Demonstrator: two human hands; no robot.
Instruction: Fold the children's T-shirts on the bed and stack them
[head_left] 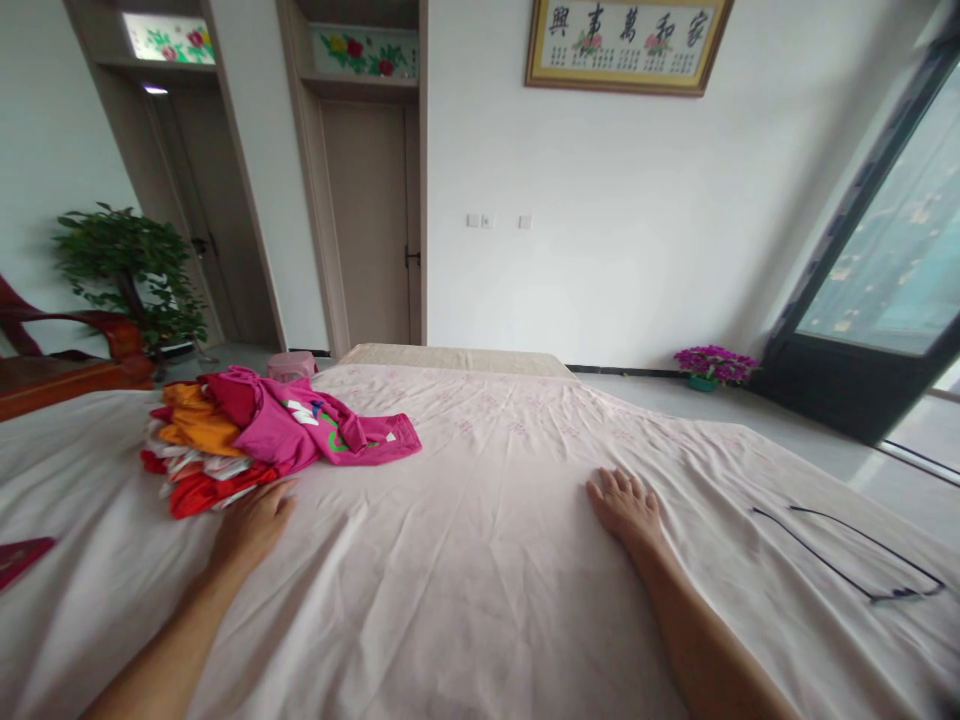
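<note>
Clothes pile point(232, 440): is being borne by the pink sheet point(465, 560), left of centre, just beyond the left hand; slump likely if a lower piece is being tugged, as layers are being bunched loosely.
Magenta garment point(319, 430): is being draped over the pile's top and right side, one end trailing on the sheet; other pieces may be dragged along if it is being pulled fast.
Left hand point(255, 525): is being rested at the pile's near edge; fingers loosely extended, nothing seen being grasped; contact with the red cloth point(214, 488) cannot be told; wrong layer could be caught.
Right hand point(626, 505): is being laid palm-down on the sheet, fingers released, slightly spread; creases could be pushed up if it is being slid.
Glasses point(840, 550): are being left unfolded, right of the right hand; could be swept or bent if that arm is being swung outward.
Dark red item point(22, 560): is being cut off by the left edge; identity unclear.
</note>
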